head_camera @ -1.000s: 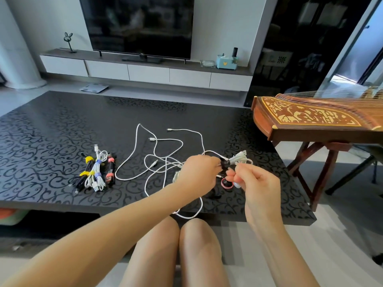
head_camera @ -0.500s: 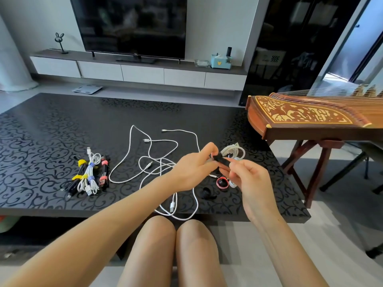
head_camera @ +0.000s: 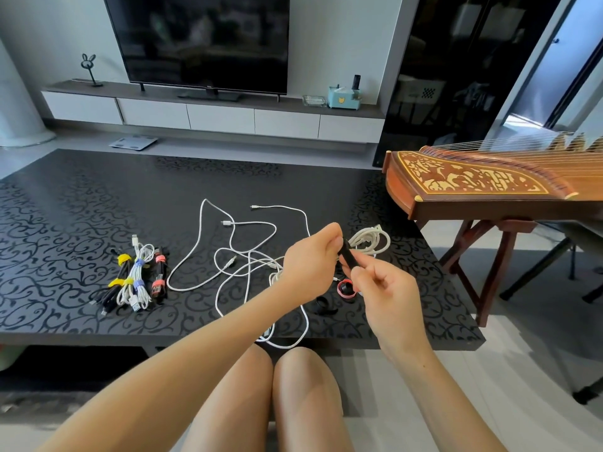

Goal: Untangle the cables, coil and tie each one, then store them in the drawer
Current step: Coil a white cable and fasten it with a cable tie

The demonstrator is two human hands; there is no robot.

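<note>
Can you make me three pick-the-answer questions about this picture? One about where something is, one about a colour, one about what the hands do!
1. Where do the tied cable bundles lie? A) on the left part of the table B) under the TV C) on the floor
2. What colour is the strap being held? A) yellow B) blue C) black
3. What are the left hand and right hand doing? A) lying flat B) both pinching the strap C) waving
Answers: 1 A, they sit left of the loose white cables; 2 C, it looks black; 3 B, fingers of both close on its ends.
</note>
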